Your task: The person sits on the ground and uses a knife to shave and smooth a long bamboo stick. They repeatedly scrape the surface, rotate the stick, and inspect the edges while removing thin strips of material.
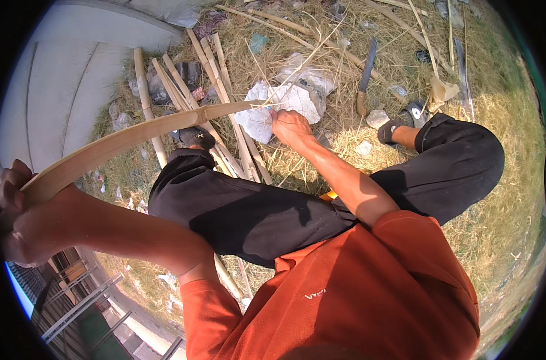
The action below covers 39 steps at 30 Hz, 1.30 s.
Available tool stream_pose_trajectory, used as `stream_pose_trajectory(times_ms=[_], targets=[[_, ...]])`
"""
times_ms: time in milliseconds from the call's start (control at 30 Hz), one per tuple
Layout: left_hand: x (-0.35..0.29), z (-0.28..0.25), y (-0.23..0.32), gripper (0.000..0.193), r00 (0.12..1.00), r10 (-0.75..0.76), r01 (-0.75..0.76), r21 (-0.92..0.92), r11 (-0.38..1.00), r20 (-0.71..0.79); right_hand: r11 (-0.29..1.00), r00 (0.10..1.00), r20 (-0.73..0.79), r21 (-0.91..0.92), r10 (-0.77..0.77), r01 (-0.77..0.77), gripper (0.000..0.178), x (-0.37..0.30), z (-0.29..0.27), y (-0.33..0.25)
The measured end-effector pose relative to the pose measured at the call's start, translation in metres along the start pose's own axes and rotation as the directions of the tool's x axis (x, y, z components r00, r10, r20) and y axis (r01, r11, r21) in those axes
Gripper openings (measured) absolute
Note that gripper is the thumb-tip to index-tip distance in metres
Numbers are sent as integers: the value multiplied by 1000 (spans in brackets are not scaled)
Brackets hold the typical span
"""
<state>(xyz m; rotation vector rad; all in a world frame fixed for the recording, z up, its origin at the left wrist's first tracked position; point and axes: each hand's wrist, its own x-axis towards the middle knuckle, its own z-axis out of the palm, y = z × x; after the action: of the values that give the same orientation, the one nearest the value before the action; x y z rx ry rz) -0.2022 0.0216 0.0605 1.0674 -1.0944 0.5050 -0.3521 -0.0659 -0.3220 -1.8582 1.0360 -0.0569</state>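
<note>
A long split bamboo strip (123, 141) slants from the far left up to a pale stone block (300, 102) on the ground. My left hand (30, 219) is wrapped round its near end, raised at the left rim. My right hand (292, 128) is closed at the strip's far tip, just over the stone's front edge. What lies inside those fingers is hidden; a small blue spot shows beside them. Thin bamboo slivers (309, 57) rise from the tip toward the upper right.
Several bamboo pieces (231, 114) lie beside my left foot. A machete (367, 75) with a wooden handle rests beyond my right foot, and a long metal blade (463, 78) lies farther right. Dry grass (405, 192) and scraps cover the ground. A grey wall (57, 90) stands at left.
</note>
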Motion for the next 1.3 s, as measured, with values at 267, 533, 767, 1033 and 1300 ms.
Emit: stream_pose_trajectory(times_ms=[267,533,767,1033,1300], targets=[[-19,-7,1,38,961,-256,268,-111,957,108,995,988,144,83,49,-61,57,-20,-19,-17],[-49,74,28,35,957,-287,291,-171,941,48,995,987,-155,-99,-45,30,48,-38,-56,21],[-37,37,0,45,913,-276,384,-405,830,300,980,982,-190,-198,-7,-31,44,-7,-21,87],[-40,46,3,40,937,-330,348,-218,912,117,980,983,-168,-196,-67,33,52,-3,-12,90],[-31,42,-12,25,935,-329,354,-284,891,134,997,979,-188,-6,-83,83,55,4,-12,51]])
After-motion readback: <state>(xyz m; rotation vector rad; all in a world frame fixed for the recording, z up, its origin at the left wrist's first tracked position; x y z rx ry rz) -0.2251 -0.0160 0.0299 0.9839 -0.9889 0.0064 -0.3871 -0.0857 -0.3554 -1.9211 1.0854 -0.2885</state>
